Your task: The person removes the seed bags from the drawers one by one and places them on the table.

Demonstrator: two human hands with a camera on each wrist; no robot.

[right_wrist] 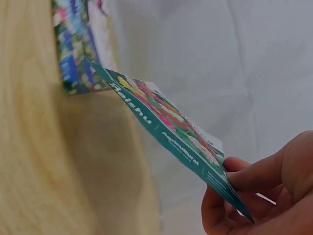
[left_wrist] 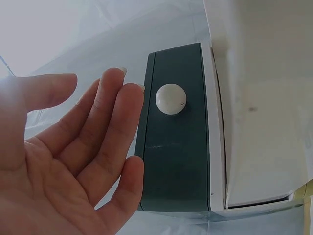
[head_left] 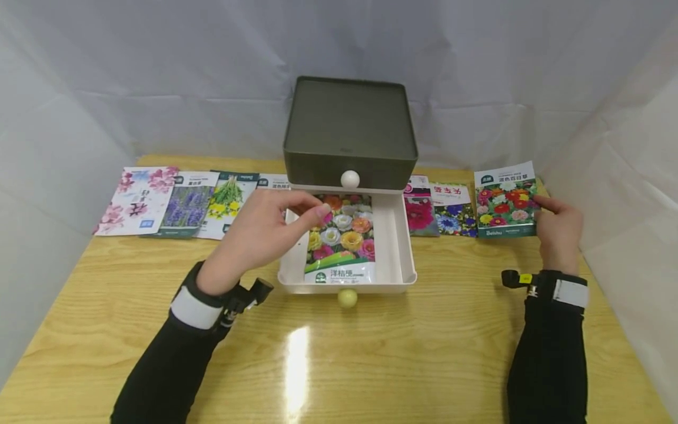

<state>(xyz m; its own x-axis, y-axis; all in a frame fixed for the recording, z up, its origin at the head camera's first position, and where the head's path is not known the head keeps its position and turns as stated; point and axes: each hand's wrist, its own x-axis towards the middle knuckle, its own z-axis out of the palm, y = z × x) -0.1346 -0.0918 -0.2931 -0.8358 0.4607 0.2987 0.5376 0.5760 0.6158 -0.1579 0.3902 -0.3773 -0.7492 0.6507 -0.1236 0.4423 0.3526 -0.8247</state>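
Note:
My right hand (head_left: 560,227) pinches a seed packet (head_left: 505,203) printed with mixed zinnias by its right edge. In the right wrist view the packet (right_wrist: 161,122) is tilted and raised off the table, thumb on one face and fingers behind. My left hand (head_left: 270,227) hovers over the left side of a pulled-out white drawer (head_left: 392,238); its fingers (left_wrist: 110,117) are loosely bent and hold nothing. Inside the drawer lies another seed packet (head_left: 340,241) with pink, white and orange blooms. A yellow knob (head_left: 347,298) is on the drawer's front.
Behind stands the dark green drawer box (head_left: 349,121) with a white knob (head_left: 350,179) on its upper drawer. Several flower packets lie in a row to its left, including a pink blossom one (head_left: 135,200) and a lavender one (head_left: 188,203). Right of it lie a magenta packet (head_left: 421,212) and a blue-flowered packet (head_left: 454,212).

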